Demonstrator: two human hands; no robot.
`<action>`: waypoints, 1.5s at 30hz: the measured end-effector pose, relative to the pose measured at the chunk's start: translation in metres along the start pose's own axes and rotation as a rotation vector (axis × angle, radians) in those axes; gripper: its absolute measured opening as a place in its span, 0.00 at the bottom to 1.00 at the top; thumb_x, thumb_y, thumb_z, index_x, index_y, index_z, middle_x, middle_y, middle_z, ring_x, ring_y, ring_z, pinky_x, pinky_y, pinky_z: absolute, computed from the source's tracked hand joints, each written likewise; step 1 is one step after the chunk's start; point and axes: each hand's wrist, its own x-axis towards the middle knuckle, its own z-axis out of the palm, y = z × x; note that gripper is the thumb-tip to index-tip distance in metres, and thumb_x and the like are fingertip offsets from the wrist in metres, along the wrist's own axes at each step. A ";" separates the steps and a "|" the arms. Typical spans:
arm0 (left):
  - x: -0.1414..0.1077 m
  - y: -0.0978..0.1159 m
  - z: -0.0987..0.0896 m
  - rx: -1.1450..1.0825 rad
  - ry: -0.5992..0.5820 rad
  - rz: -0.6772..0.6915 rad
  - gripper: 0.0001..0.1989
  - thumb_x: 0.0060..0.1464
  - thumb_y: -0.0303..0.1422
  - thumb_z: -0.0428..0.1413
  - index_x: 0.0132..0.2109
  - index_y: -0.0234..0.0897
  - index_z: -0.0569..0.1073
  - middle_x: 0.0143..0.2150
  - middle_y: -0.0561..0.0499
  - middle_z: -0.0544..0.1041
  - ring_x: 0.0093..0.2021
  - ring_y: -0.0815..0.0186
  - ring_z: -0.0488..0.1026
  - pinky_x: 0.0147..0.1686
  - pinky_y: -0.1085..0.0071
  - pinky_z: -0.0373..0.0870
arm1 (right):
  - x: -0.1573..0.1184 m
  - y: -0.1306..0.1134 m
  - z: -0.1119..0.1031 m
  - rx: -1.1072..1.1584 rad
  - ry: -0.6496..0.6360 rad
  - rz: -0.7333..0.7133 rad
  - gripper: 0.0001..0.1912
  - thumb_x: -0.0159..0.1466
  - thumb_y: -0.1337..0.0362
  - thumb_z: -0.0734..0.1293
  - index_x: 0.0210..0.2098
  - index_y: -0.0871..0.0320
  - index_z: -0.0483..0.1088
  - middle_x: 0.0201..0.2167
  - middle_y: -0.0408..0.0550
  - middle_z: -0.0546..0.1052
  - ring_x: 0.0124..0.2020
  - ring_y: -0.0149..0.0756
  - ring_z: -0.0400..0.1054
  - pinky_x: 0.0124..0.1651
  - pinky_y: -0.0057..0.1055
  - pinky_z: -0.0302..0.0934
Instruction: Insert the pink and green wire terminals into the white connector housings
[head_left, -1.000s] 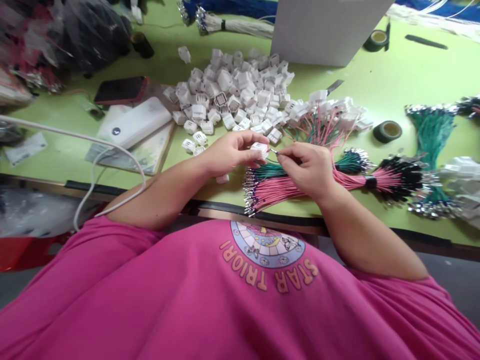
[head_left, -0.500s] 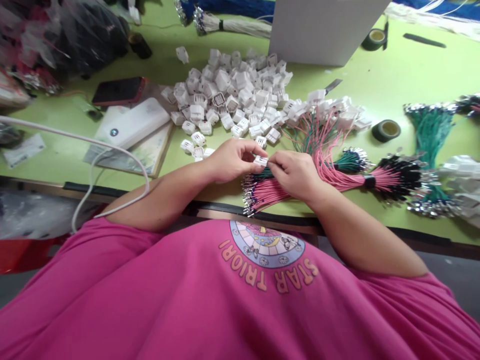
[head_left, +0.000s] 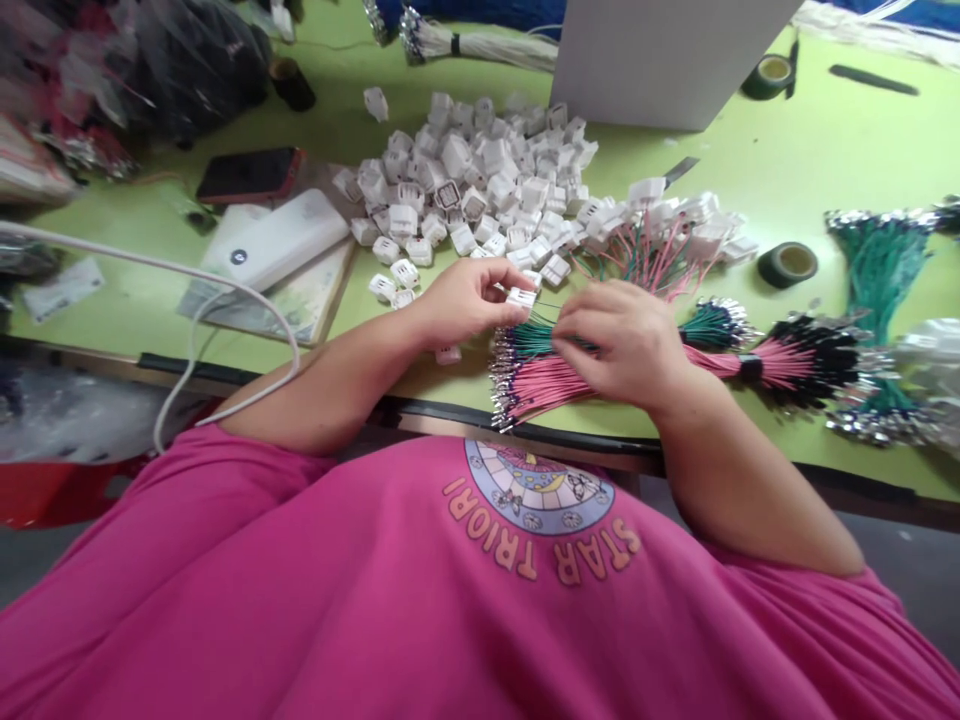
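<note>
Head view shows my left hand (head_left: 457, 300) pinching a small white connector housing (head_left: 520, 297) at its fingertips just above the green table (head_left: 750, 150), while my right hand (head_left: 622, 340), fingers curled together, rests on the bundle of pink and green wires (head_left: 540, 375); whether it grips one wire I cannot tell. I judge the main risk is a terminal catching in the crowded wire ends, or going into the wrong slot of the housing, since the openings are too small to see from here.
</note>
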 end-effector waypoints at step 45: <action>-0.008 0.017 0.003 -0.246 -0.079 -0.175 0.17 0.50 0.29 0.67 0.45 0.31 0.72 0.32 0.50 0.77 0.31 0.71 0.74 0.25 0.77 0.69 | 0.002 -0.004 0.008 0.237 0.044 0.340 0.12 0.65 0.62 0.62 0.33 0.59 0.76 0.25 0.43 0.73 0.27 0.29 0.61 0.34 0.30 0.51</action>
